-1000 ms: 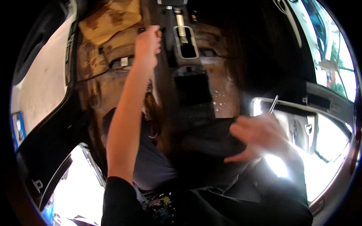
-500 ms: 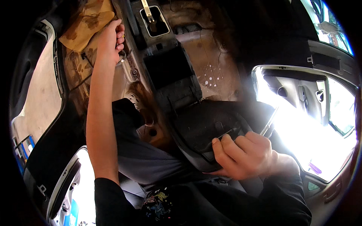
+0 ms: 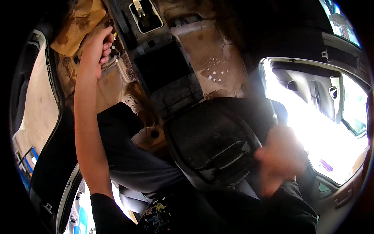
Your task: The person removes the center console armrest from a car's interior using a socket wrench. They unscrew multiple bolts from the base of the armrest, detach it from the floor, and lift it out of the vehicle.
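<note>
Inside a stripped car interior, my left hand [image 3: 99, 50] reaches far forward to the bare floor, its fingers curled closed. Right beside its fingertips is a small yellow-and-white piece [image 3: 115, 36] near dark wiring. What the curled fingers hold, if anything, is hidden. My right hand [image 3: 282, 158] is raised to the right of a black seat [image 3: 210, 144] and smeared by motion. A pale streak [image 3: 275, 116] shows just above it, perhaps the slim metal tool it held earlier. Its fingers cannot be made out.
A black centre console [image 3: 171, 95] with an open compartment runs down the middle, with a lever [image 3: 138, 7] at its far end. Stained brown padding [image 3: 80, 31] lies far left. White spots mark the floor [image 3: 218, 43] right of the console. Bright door openings flank both sides.
The right hand has moved right, away from over the seat, and blurred. The view has shifted, so the left hand appears farther left; the yellow-and-white piece beside it now shows more plainly.
</note>
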Tool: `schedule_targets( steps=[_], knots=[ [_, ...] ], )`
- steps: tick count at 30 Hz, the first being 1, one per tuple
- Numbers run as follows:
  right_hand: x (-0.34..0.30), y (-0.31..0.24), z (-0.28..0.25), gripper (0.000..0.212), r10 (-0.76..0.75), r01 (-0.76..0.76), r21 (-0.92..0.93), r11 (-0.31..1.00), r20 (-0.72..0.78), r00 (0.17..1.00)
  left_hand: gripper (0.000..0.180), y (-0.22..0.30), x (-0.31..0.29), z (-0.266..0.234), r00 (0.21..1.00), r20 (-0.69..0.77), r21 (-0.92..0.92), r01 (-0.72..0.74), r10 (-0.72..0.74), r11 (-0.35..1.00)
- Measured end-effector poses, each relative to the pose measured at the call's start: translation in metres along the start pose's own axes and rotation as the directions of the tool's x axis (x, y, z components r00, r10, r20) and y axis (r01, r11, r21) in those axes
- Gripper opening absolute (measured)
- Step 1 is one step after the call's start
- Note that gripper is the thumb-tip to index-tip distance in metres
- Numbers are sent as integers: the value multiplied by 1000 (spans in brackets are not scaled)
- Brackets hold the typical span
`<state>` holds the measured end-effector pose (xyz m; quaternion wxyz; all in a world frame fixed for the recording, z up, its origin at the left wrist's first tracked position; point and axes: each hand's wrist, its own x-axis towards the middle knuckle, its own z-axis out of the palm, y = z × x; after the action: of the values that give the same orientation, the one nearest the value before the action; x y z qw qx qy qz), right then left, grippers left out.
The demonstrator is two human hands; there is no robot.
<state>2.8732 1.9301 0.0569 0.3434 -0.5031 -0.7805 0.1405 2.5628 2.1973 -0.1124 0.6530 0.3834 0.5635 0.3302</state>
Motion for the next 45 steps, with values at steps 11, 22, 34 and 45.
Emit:
schedule_targets(
  steps=[11,22,34,45],
  knots=[
    [-9,145,126,46,678,-690,-250,679,573,460,41,-40,-20,-27,971,238,769,-177,-17,614],
    [-13,162,148,44,680,-988,-33,148,729,77,43,-37,-16,-34,970,217,830,-241,107,503],
    [-45,197,149,32,724,-995,89,47,683,95,41,-36,-3,-14,933,332,852,-359,137,380],
    [-37,174,173,37,674,-985,158,75,720,167,45,-35,-14,-31,967,249,907,-250,48,339]
  ],
)
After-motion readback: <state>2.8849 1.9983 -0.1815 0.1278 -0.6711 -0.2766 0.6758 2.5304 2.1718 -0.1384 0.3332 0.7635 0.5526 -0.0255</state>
